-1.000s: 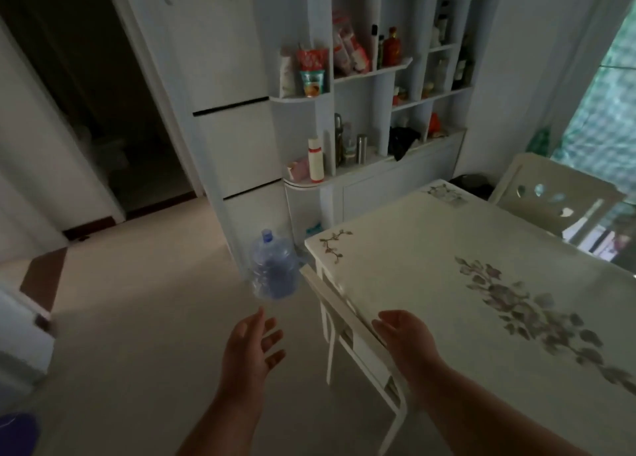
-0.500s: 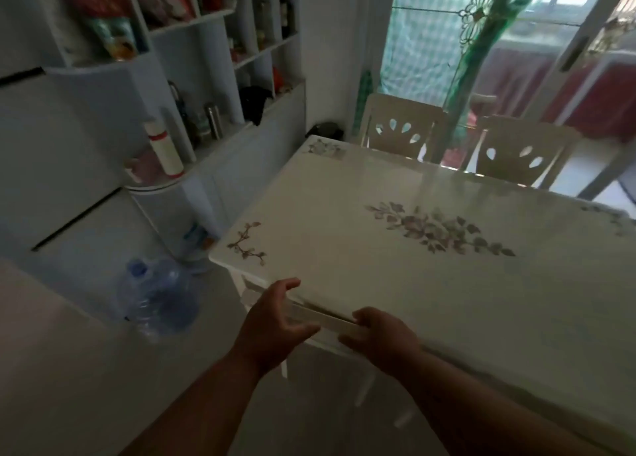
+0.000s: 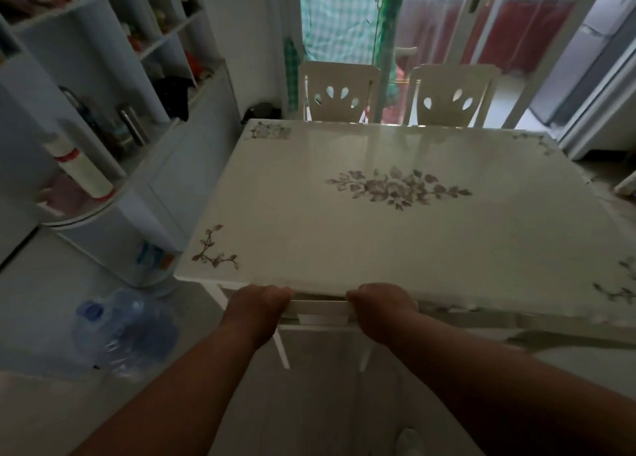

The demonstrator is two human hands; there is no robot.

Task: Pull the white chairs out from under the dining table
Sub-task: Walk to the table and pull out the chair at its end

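A white dining table (image 3: 361,242) with a grey flower print fills the middle of the view. Tucked against its near edge is a white chair (image 3: 318,309); only its top rail and back legs show, and the seat is hidden. My left hand (image 3: 256,304) grips the left end of that rail. My right hand (image 3: 382,302) grips the right end. Across the table stand two more white chairs, one far left (image 3: 339,92) and one far right (image 3: 451,95), their cut-out backs rising above the tabletop.
A large blue water bottle (image 3: 120,328) stands on the floor left of my arms. White shelving and a low cabinet (image 3: 144,166) run along the left wall, close to the table. Glass doors with a green checked curtain (image 3: 339,18) lie behind the far chairs.
The view has swung right to face the table square-on. My left hand, open in the air a second ago, has closed on the chair's top rail beside my right hand.
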